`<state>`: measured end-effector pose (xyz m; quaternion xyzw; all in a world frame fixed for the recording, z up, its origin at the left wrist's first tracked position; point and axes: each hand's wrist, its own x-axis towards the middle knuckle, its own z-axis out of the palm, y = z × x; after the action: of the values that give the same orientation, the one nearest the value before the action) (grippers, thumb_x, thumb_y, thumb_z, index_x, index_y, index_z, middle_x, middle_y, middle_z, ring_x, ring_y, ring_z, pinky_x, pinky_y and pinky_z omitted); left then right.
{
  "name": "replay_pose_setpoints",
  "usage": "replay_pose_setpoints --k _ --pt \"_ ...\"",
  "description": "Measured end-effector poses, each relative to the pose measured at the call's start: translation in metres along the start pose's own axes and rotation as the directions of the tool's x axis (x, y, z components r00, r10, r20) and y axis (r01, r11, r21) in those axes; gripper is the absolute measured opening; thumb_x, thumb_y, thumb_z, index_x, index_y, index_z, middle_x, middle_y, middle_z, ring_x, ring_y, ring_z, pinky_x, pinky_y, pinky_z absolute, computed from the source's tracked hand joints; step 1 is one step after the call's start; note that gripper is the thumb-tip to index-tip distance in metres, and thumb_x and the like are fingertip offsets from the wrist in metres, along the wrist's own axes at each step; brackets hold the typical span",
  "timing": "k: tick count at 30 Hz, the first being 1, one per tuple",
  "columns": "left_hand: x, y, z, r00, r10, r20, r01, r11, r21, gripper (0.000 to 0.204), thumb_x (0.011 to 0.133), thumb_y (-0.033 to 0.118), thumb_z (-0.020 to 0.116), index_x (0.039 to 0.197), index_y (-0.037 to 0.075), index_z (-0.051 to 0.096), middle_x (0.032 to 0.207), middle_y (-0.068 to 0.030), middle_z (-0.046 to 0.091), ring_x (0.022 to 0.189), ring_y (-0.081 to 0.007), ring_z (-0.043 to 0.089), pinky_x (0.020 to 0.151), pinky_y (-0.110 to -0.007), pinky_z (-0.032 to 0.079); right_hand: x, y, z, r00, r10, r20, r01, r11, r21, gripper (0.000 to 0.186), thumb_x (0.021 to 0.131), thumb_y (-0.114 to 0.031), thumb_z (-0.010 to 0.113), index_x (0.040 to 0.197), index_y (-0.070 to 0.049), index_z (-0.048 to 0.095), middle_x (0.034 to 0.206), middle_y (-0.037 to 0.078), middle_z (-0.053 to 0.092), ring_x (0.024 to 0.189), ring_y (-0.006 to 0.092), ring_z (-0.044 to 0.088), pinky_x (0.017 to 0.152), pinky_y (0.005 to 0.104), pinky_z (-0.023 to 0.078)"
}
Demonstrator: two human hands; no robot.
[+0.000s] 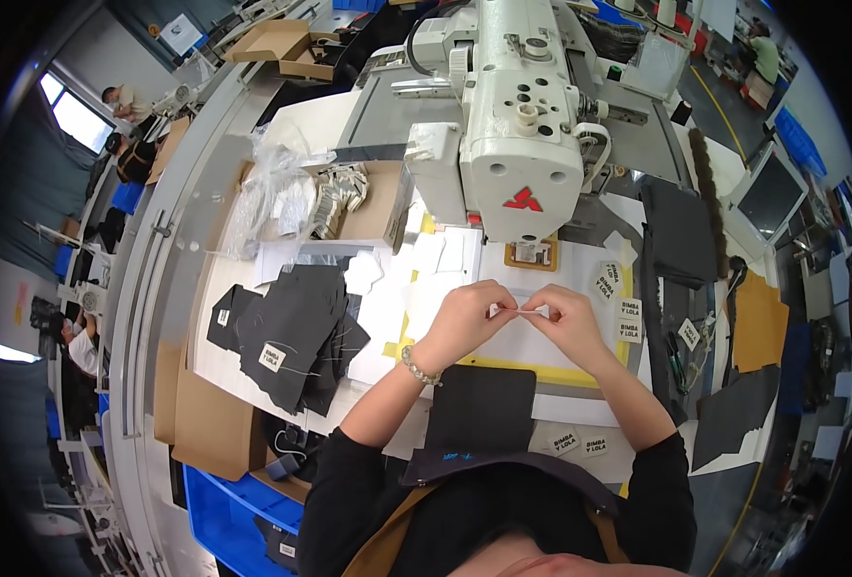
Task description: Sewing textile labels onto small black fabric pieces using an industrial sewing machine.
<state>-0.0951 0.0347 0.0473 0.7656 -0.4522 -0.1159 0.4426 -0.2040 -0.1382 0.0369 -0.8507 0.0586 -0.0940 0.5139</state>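
Note:
My left hand (472,315) and my right hand (562,325) meet over the white work surface, thumbs and forefingers pinched together. Between the fingertips is a small thin pale piece (519,311), seen edge-on; its kind I cannot make out. Just beyond the hands, a yellow-brown frame (532,255) sits under the head of a white sewing machine (522,144). A black fabric panel (482,409) lies between my forearms. White printed labels (630,309) lie in a column beside my right hand, and more labels (564,441) rest near my right elbow.
Left of my hands is a pile of black fabric pieces (291,332) with a label on top. Behind it stands a cardboard box (378,207) holding bundled labels and plastic bags. A screen (772,197) and an orange-yellow sheet (760,322) are at the right. A blue crate (238,519) stands lower left.

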Motion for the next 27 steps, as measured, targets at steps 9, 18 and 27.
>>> replay_pose_setpoints --k 9,18,27 --pt "0.019 -0.038 0.023 0.974 0.218 0.06 -0.188 0.927 -0.325 0.012 0.086 0.009 0.068 0.096 0.003 0.07 0.105 -0.011 0.071 0.084 -0.024 0.069 0.075 -0.031 0.057 0.016 0.043 -0.014 0.856 -0.508 -0.098 0.398 0.767 -0.502 0.016 0.07 0.0 0.069 0.083 -0.007 0.068 0.089 0.0 0.069 0.078 0.0201 0.06 0.07 0.0334 0.046" --pt "0.014 -0.051 0.031 0.907 0.341 0.246 -0.39 0.902 0.187 0.046 0.087 0.015 0.066 0.13 0.002 0.055 0.134 -0.014 0.056 0.115 -0.0323 0.058 0.103 -0.041 0.046 -0.002 0.043 -0.017 0.906 -0.397 0.149 0.378 0.594 -0.71 0.033 0.078 -0.026 0.073 0.105 -0.008 0.067 0.115 0.0 0.066 0.094 0.0171 0.056 0.082 0.0331 0.04" --pt "0.012 -0.055 0.039 0.897 0.33 0.293 -0.418 0.848 0.325 0.059 0.087 0.02 0.066 0.135 -0.007 0.045 0.142 -0.0222 0.046 0.134 -0.034 0.042 0.113 -0.045 0.034 -0.021 0.037 -0.003 0.947 -0.304 0.108 0.275 0.585 -0.763 0.059 0.084 -0.036 0.068 0.134 -0.006 0.054 0.136 0.004 0.056 0.104 0.0207 0.051 0.09 0.0393 0.034"
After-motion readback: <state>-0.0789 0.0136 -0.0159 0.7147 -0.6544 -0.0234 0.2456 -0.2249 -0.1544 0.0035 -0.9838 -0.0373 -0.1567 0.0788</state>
